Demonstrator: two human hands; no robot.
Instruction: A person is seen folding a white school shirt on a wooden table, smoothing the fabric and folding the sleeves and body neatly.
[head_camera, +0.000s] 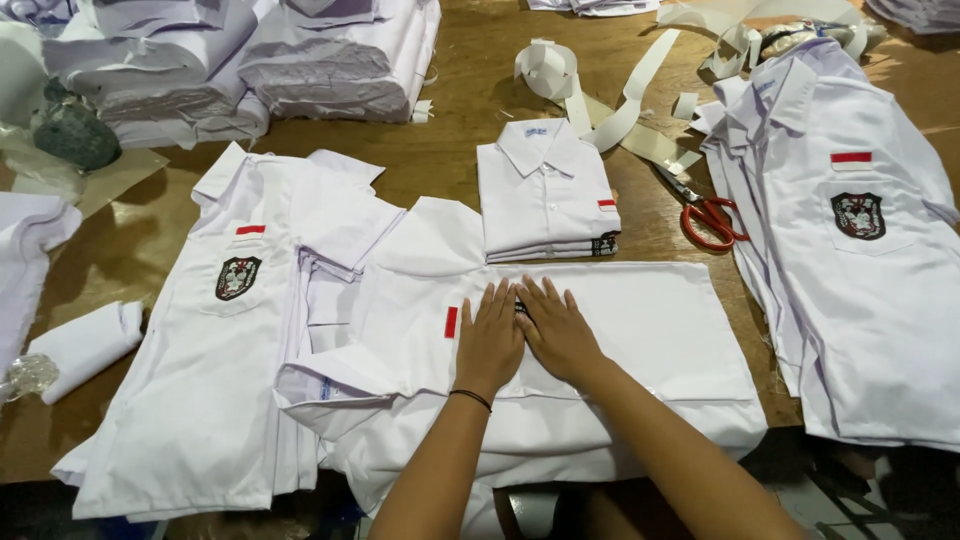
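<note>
While the white shirt (600, 330) lies flat on the worktop (450, 160), long side running left to right, both hands press down on its middle. Left hand (490, 340) and right hand (557, 330) lie open, side by side, touching. Beyond them sits a folded shirt (545, 190); red scissors (705, 215) lie farther right.

Your left hand (490, 340) and right hand (558, 332) lie side by side, touching, on the shirt (640, 330) at the table's (460, 150) near edge. Folded shirt (545, 190) just behind it, scissors (705, 212) right of that, shirt piles along the far-left edge.
</note>
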